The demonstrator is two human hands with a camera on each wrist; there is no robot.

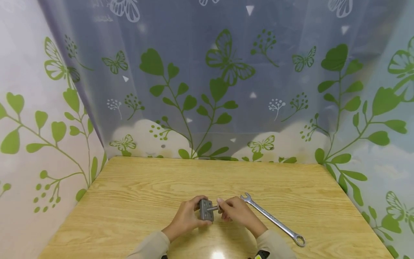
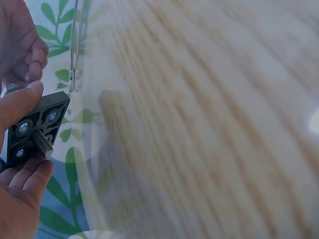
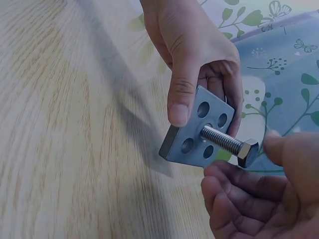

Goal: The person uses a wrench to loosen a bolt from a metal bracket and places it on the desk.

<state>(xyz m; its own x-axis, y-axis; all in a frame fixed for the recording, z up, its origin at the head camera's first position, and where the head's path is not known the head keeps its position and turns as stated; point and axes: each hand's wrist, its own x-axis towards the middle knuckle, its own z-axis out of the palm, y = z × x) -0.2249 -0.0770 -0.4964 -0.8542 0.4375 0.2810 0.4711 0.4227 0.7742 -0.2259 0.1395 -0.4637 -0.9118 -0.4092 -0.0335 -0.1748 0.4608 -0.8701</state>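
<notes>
Left grip (image 1: pixel 185 216), below a pale sleeve (image 1: pixel 152 246), is clamped on the edges of a grey plate (image 1: pixel 203 216), with the thumb set on one side and the fingers on the side opposite. The right grip (image 1: pixel 238 212) is held just beside it, with the fingers loosely bent and the thumb brought close to the head (image 3: pixel 247 152) of a steel bolt (image 3: pixel 223 141); whether the head is pinched or only surrounded cannot be told. By the two hands the plate is held tilted above the desk (image 1: pixel 155 187), its face turned toward the right hand. The bolt is seated through the middle of the plate, and four round holes (image 3: pixel 203 110) are seen about it. On the other face, in the left wrist view, the threaded end (image 2: pixel 43 144) is shown sticking out. To the right of the right hand a spanner (image 1: pixel 272 218) is laid slantwise on the desk, its ring end placed nearer and its open end farther off, near that hand. Beyond the desk a backdrop (image 1: pixel 181 118) is hung, patterned with green leaves and butterflies.
</notes>
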